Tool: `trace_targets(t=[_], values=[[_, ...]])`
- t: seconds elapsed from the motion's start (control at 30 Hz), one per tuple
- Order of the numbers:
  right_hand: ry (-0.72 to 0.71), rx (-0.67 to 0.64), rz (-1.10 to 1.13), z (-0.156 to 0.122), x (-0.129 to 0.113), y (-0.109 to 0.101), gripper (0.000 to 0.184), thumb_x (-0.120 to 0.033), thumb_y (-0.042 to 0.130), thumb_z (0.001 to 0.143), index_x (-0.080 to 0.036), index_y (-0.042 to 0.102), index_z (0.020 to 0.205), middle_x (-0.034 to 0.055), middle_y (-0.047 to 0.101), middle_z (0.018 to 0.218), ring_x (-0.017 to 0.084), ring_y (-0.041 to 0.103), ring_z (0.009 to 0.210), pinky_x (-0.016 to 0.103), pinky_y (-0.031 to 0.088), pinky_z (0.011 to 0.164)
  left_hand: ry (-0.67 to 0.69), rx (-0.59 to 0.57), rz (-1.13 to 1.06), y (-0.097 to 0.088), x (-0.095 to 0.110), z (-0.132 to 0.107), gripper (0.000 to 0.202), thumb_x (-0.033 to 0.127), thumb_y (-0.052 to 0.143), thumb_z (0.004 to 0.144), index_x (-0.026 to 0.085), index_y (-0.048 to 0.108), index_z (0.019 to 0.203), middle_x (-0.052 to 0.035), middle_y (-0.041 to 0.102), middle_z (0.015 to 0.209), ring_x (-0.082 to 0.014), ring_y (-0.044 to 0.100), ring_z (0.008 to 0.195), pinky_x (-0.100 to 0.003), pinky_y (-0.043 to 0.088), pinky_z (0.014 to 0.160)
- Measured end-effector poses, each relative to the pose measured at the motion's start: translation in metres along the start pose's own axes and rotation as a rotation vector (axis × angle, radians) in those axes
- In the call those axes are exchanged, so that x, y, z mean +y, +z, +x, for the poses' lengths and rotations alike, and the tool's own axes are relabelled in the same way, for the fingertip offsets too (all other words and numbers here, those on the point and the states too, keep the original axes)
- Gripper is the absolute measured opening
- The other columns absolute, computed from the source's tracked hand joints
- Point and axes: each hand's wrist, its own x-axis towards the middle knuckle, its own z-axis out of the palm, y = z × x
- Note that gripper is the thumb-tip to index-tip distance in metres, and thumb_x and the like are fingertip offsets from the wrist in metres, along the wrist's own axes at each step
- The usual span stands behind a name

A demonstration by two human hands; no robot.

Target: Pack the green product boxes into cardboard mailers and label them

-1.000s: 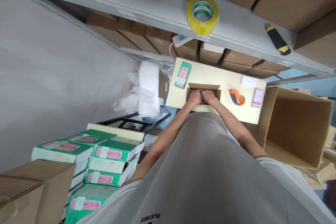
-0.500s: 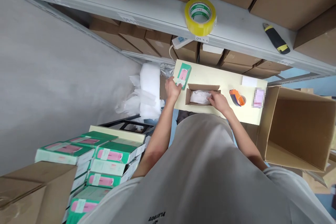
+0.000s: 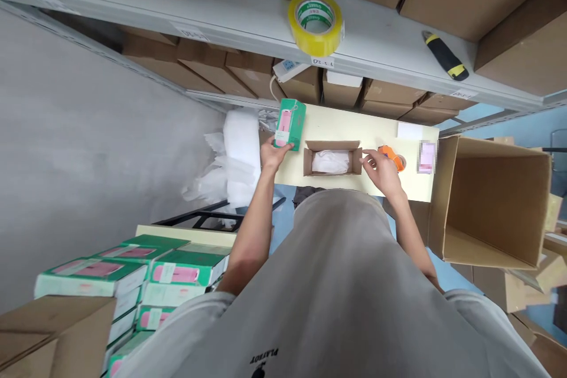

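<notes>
My left hand [image 3: 275, 153] grips the lower end of a green box with a pink picture on it [image 3: 290, 124], at the left end of the pale table [image 3: 345, 121]. To its right stands an open small brown carton [image 3: 333, 146] with white wrapping [image 3: 331, 162] inside. Just past the carton's right side is my right hand [image 3: 381, 170], fingers apart and holding nothing. Beyond that hand lies an orange tape dispenser [image 3: 391, 156], partly hidden by the fingers.
A shelf above the table bears a yellow tape roll [image 3: 315, 22] and a black-and-yellow utility knife [image 3: 445, 56]. At right gapes a large open carton [image 3: 491, 207]. Green boxes [image 3: 177, 274] are stacked at lower left. White foam wrap [image 3: 241, 156] stands left of the table.
My left hand has taken hold of the green box and tilted it up. My right hand has come out of the small carton and moved right. The view has shifted slightly.
</notes>
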Motion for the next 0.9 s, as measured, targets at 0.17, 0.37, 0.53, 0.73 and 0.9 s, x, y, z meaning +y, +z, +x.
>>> trace_targets(t=[0.17,0.37,0.53,0.73,0.9], values=[[-0.067,0.080,-0.005,-0.009,-0.019,-0.014,0.042,-0.046,0.055,0.116,-0.022,0.074,0.144,0.0134,0.084,0.123,0.028,0.080,0.098,0.046,0.066,0.099,0.269,0.009,-0.196,-0.052,0.003,-0.045,0.085,0.032,0.095,0.075,0.020,0.064,0.152,-0.0116,0.073,0.146,-0.0288,0.075,0.130,-0.039,0.070,0.104],[-0.261,0.067,-0.099,-0.019,-0.044,-0.029,0.086,-0.049,0.062,0.111,-0.040,0.021,0.186,0.0131,0.054,0.173,0.041,0.067,0.142,0.059,0.066,0.110,0.543,-0.278,-0.179,-0.073,0.041,-0.117,0.077,0.022,0.086,0.078,0.027,0.063,0.152,-0.0082,0.063,0.155,-0.0275,0.068,0.145,-0.039,0.066,0.115],[-0.274,-0.055,-0.165,-0.016,-0.032,-0.026,0.101,-0.027,0.066,0.101,-0.041,0.014,0.187,0.0123,0.050,0.175,0.041,0.065,0.145,0.060,0.067,0.108,0.558,-0.431,-0.036,-0.048,0.058,-0.129,0.076,0.009,0.073,0.076,0.027,0.064,0.150,-0.0085,0.064,0.155,-0.0252,0.067,0.146,-0.036,0.064,0.115],[-0.173,-0.162,-0.107,0.008,0.010,0.011,0.082,-0.026,0.068,0.095,-0.025,0.040,0.172,0.0183,0.057,0.167,0.038,0.074,0.129,0.053,0.067,0.103,0.573,-0.485,0.040,-0.021,0.051,-0.096,0.077,0.003,0.070,0.071,0.019,0.065,0.146,-0.0124,0.065,0.153,-0.0269,0.067,0.144,-0.035,0.061,0.117],[-0.092,-0.208,-0.146,0.020,0.032,0.032,0.070,-0.026,0.069,0.093,-0.022,0.047,0.159,0.0189,0.067,0.152,0.038,0.075,0.122,0.051,0.063,0.100,0.642,-0.487,0.218,-0.010,0.049,-0.088,0.074,0.001,0.069,0.073,0.018,0.066,0.145,-0.0123,0.069,0.148,-0.0301,0.069,0.139,-0.040,0.056,0.121]])
